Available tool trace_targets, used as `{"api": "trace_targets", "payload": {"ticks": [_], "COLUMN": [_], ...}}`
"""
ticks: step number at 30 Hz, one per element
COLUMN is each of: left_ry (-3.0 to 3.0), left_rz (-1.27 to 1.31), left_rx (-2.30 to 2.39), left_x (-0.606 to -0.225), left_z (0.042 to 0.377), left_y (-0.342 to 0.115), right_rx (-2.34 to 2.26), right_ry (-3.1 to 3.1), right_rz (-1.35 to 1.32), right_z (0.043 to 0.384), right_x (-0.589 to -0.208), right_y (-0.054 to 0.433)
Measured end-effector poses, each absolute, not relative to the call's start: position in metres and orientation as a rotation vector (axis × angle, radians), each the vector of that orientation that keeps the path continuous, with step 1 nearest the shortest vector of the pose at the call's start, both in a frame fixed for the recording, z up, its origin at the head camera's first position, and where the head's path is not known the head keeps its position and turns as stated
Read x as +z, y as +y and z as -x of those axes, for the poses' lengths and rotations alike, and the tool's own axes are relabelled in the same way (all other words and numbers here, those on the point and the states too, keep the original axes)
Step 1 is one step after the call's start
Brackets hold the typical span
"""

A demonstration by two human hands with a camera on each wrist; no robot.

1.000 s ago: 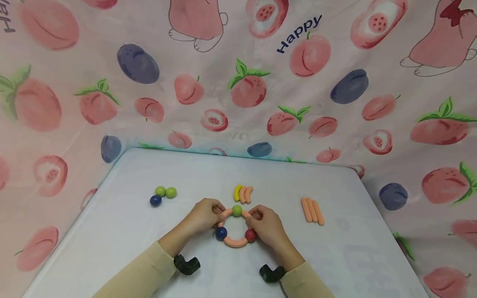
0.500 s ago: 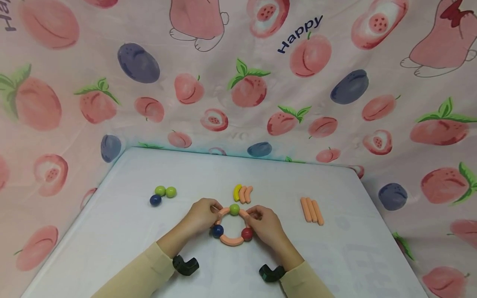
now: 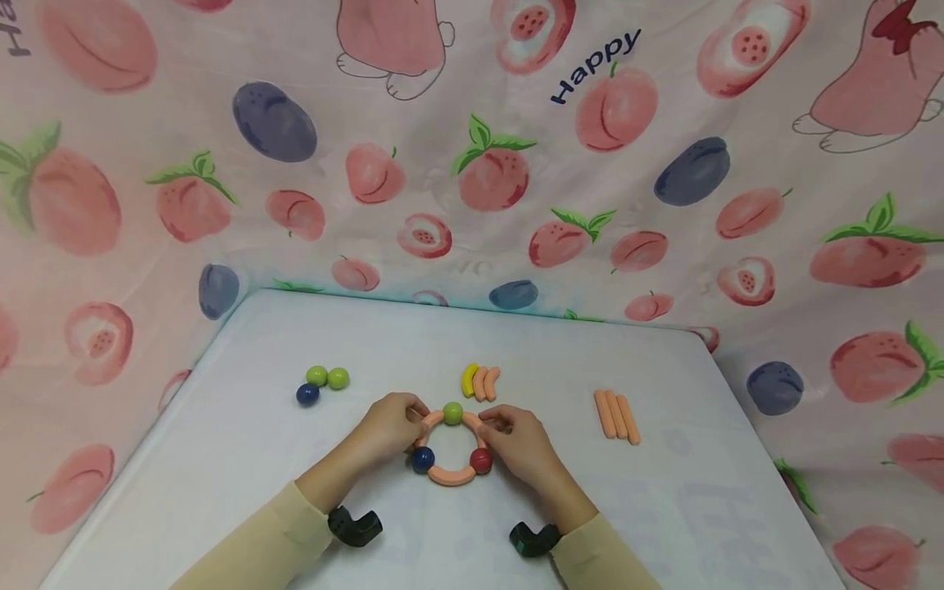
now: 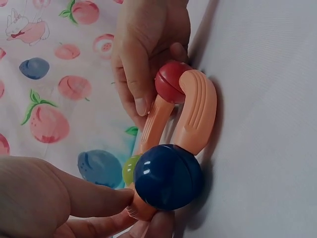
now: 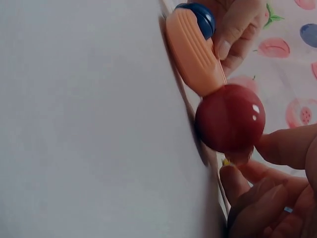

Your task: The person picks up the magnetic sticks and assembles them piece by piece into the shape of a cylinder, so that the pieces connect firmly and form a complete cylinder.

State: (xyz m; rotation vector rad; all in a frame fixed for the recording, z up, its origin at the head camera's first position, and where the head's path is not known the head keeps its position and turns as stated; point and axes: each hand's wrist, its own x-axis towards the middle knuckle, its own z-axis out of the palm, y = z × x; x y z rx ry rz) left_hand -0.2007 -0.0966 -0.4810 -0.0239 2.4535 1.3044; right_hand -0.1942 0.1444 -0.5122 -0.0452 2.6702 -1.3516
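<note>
A ring of three curved orange toy rods point(image 3: 451, 476) joined by three balls lies at the table's middle in the head view. Its green ball point(image 3: 452, 412) is at the far side, the blue ball point(image 4: 168, 177) at the left and the red ball point(image 5: 231, 118) at the right. My left hand point(image 3: 391, 422) pinches the left curved rod between thumb and fingers, just beyond the blue ball. On the other side, my right hand point(image 3: 516, 438) pinches the right curved rod near the red ball. Fingers partly cover both of these rods.
Behind the ring lie a yellow curved rod point(image 3: 469, 380) and two orange curved rods point(image 3: 487, 383). Several straight orange rods point(image 3: 618, 416) lie to the right. Two green balls point(image 3: 338, 378) and a blue ball point(image 3: 307, 394) sit at the left. A fruit-printed cloth point(image 3: 457, 164) rises behind the white table.
Both hands have shifted the ring a little to the left, the left hand moving with it. Hands keep their hold on the rods; the loose pieces stay put.
</note>
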Motion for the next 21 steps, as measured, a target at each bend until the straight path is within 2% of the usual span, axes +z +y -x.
{"api": "trace_targets", "payload": {"ticks": [10, 21], "left_ry": [2.440, 2.438], "left_rz": [0.045, 0.045], "left_rx": [1.309, 1.331], "left_x": [-0.480, -0.487], "left_z": [0.193, 0.189], "left_y": [-0.108, -0.116], "right_rx": [-1.340, -1.254], "right_ry": [2.707, 2.842], "right_rz": [-0.072, -0.295], "right_z": [0.199, 0.210], "right_x": [-0.503, -0.494], "right_y": [0.161, 0.225]}}
